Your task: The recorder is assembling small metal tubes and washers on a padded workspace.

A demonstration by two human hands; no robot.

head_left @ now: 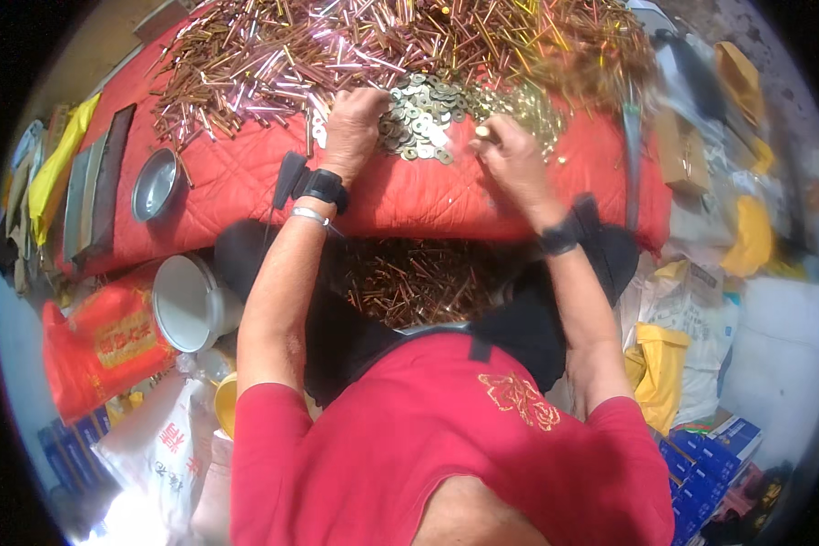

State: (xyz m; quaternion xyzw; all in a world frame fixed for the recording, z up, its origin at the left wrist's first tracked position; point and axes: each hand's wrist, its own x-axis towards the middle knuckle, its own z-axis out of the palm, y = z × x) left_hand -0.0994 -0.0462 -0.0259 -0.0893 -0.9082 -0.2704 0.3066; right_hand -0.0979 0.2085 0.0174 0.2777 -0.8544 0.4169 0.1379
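My left hand (355, 123) is closed at the left edge of a pile of flat silver washers (420, 136); whatever its fingers hold is hidden. To the right of the washers, my right hand (511, 156) pinches a small gold-coloured piece with a round end (484, 133). Just beyond this hand lies a heap of small, shiny gold-coloured parts (544, 114), too small to name. Across the far side spreads a large mound of thin copper-coloured metal rods (282, 59). Red quilted cloth (409, 196) lies under everything.
A metal bowl (157, 185) sits on the cloth at left. Below the edge, more rods (419, 278) lie between my legs. A white bucket (184, 305) and red bag (109, 338) stand at left. At right are a cardboard box (682, 153) and yellow bags (657, 369).
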